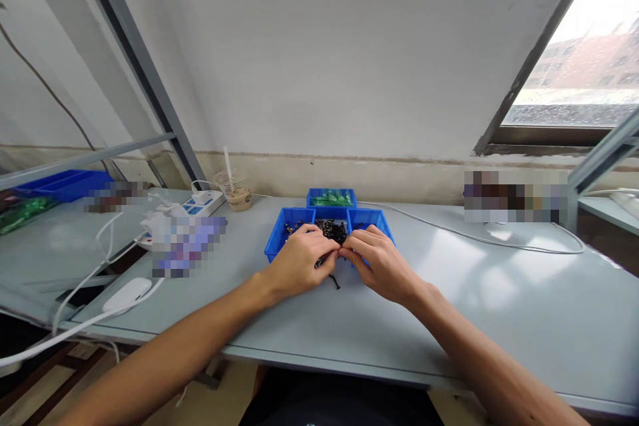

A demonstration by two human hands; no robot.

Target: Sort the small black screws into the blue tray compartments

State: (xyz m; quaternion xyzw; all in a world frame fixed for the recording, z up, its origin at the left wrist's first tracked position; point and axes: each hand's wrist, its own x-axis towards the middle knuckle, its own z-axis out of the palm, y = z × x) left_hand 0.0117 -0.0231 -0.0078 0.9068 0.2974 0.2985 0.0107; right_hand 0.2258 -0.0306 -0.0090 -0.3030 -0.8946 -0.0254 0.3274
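My left hand (303, 261) and my right hand (382, 265) meet over the front of the blue bins, thumbs and fingers pinched together at the tips. Whatever sits between the fingertips is too small and covered to name. Below my left hand pokes a thin black screw-like piece (336, 283); whether it is held or lies on the table, I cannot tell. The middle bin holds a heap of small black pieces (332, 229). Small brassy pieces (291, 231) lie in the left blue bin (273, 239), partly behind my left hand. My right hand covers most of the right blue bin (372, 216).
Behind stands another blue bin (331, 192) with green bags. A plastic cup with a straw (238, 196), a power strip (204, 203), white cables and a white adapter (127, 295) occupy the left. A grey cable (474, 238) crosses the table (424, 353) to the right.
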